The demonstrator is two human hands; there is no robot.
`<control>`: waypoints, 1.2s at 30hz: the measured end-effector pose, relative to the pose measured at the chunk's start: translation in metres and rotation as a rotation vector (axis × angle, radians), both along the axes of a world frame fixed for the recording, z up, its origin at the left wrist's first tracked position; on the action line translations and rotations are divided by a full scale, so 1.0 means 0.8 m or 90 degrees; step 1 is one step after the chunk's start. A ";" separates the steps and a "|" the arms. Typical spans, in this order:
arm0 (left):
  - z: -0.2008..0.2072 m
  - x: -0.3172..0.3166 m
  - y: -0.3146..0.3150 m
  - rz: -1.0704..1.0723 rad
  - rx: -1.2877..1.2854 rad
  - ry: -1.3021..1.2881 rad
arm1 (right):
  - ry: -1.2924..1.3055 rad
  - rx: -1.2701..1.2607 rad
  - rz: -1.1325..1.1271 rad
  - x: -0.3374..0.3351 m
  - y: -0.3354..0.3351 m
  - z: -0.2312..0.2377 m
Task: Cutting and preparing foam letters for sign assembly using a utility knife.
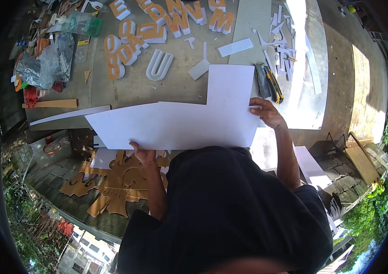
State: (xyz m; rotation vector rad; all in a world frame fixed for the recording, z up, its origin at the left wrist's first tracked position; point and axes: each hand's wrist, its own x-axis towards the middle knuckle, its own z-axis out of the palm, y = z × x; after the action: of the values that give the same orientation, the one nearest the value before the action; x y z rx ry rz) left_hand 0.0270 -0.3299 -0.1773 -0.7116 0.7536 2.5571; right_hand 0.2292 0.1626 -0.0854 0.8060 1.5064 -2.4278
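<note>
A large white sheet (171, 125) with an L-shaped outline spans the near edge of the worktable, held up in front of my body. Its lower left edge is pinched by my left hand (143, 154), the thumb showing below the sheet. My right hand (269, 114) grips the right edge, fingers bent around it; a narrow white bit shows at the fingertips, and I cannot tell if it is a separate piece. Just beyond that hand lies a yellow and black utility knife (273, 86), beside a dark grey object (262, 80).
White block letters with orange-brown faces (153, 33) stand at the back, near an all-white one (159, 65). White offcuts (283, 57) lie at the right. Plastic bags (50, 64) and a green-tinted bottle (82, 23) crowd the left. Brown cut-out sheets (121, 180) lie below the table edge.
</note>
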 end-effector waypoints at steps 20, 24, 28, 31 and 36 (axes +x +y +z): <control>0.023 -0.023 0.097 -0.295 -0.386 -0.131 | -0.209 0.873 -0.241 0.008 -0.001 -0.062; 0.037 -0.022 0.104 -0.515 -0.560 -0.194 | -0.239 0.834 -0.272 0.017 0.011 -0.063; 0.049 -0.040 0.088 -0.648 -0.566 -0.169 | -0.273 0.892 -0.258 0.001 -0.005 -0.057; 0.034 -0.058 0.069 -0.654 -0.527 -0.168 | -0.270 0.970 -0.233 -0.011 -0.014 -0.053; 0.019 -0.071 0.071 -0.616 -0.503 -0.142 | -0.238 0.912 -0.227 -0.004 -0.002 -0.049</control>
State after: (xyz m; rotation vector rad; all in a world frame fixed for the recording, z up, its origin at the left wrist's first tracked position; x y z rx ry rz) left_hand -0.0294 -0.2734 -0.1619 -0.5984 1.5647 1.2614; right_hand 0.2260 0.1608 -0.1244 1.6534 2.9329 -0.8055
